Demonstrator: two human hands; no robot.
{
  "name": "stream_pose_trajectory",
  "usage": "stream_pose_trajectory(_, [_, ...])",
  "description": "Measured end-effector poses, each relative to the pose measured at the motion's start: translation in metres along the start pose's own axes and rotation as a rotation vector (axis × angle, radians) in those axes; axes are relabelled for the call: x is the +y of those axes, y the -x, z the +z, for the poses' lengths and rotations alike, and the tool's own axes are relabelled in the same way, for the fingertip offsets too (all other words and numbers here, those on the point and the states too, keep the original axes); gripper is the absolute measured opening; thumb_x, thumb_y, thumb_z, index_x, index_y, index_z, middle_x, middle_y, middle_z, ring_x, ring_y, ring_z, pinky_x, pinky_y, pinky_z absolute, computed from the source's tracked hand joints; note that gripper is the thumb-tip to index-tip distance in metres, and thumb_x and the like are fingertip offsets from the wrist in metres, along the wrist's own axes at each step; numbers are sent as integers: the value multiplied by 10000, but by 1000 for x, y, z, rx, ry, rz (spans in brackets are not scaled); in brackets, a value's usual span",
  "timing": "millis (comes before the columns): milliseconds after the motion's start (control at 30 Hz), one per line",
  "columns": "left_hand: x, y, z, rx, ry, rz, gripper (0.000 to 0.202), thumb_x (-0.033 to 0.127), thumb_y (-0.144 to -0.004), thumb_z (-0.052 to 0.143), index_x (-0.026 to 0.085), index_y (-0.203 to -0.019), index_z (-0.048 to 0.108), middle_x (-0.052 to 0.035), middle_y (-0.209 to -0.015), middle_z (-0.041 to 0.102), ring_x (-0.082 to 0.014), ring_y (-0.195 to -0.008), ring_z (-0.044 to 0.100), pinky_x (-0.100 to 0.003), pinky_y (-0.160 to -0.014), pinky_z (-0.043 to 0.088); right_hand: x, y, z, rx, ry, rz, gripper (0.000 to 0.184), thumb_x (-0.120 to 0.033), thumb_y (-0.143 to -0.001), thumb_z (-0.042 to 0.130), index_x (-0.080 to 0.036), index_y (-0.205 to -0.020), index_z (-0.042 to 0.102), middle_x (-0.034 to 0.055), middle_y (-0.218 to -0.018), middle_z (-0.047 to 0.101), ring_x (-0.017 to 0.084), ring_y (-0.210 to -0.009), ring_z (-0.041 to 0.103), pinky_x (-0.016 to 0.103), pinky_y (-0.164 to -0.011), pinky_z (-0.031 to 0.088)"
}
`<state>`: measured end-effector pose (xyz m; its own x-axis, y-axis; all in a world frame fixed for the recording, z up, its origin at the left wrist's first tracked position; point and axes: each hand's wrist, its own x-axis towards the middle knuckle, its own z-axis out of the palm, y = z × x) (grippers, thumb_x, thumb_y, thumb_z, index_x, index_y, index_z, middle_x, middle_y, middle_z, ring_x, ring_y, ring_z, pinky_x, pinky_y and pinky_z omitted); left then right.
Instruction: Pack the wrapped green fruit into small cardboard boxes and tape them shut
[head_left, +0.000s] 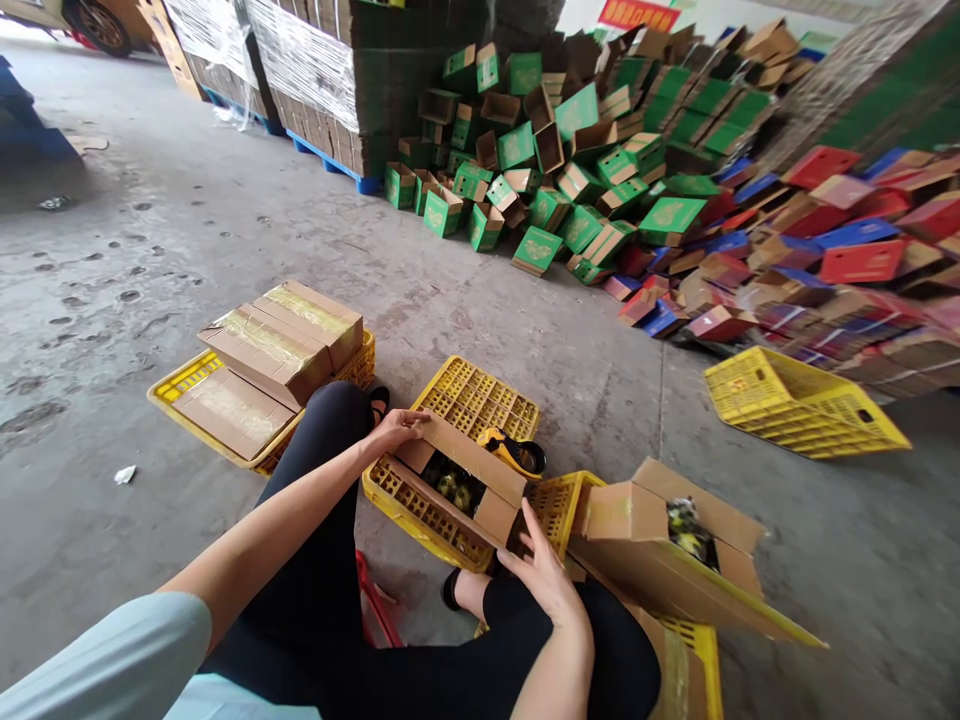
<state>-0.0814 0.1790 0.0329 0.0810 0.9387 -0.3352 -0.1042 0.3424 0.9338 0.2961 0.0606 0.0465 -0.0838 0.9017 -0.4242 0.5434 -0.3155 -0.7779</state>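
Note:
A brown cardboard box (480,468) lies on an upturned yellow plastic crate (480,400) in front of my knees, its flaps part open over dark and yellow contents. My left hand (397,428) rests on the box's far left end with the fingers curled over a flap. My right hand (541,570) presses against the near right end, fingers spread along the side. A yellow tape dispenser (511,452) sits on the crate just behind the box.
Taped brown boxes (285,340) are stacked on a yellow crate at the left. An open box (675,550) with similar contents lies at my right. Another yellow crate (802,402) lies beyond it. Green, red and blue cartons (675,200) are heaped at the back, with wrapped pallets (322,70) behind.

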Motion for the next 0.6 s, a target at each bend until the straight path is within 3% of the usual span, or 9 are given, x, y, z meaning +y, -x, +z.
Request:
stream_pose_trajectory(100, [0,-2,-2,-6,22,-38,594,190,-593,890,92,-1171,796,-28,-781,743,-132,-650,617,-245,-660,466,-10,3,-3,6,-85,-8,1050,-571,-762,752,-393,-1666,250,55,-1756,217,352,-1514,430,516,-1151,462])
stream_pose_trajectory(200, [0,-3,-3,1,37,-71,608,175,-598,877,95,-1194,790,-21,-743,737,-120,-598,594,-244,-633,463,-21,0,-3,23,-200,-41,1019,-582,-773,766,-363,-1655,305,70,-1740,270,336,-1528,411,492,-1152,469])
stream_pose_trajectory(367, [2,-1,-2,10,64,-109,596,213,-629,869,128,-1213,788,-67,-934,793,-185,-781,691,-272,-746,507,-22,-18,4,171,-196,-34,896,-592,-729,768,-280,-1539,544,112,-1726,298,376,-1441,522,517,-1186,434])
stream_pose_trajectory(600, [6,6,-4,0,64,-131,597,420,-709,863,143,-1232,785,-98,-1113,795,-239,-948,709,-287,-817,522,-15,-37,13,274,10,-120,687,-502,-784,678,-234,-1416,681,129,-1594,520,351,-1541,389,533,-1265,314])
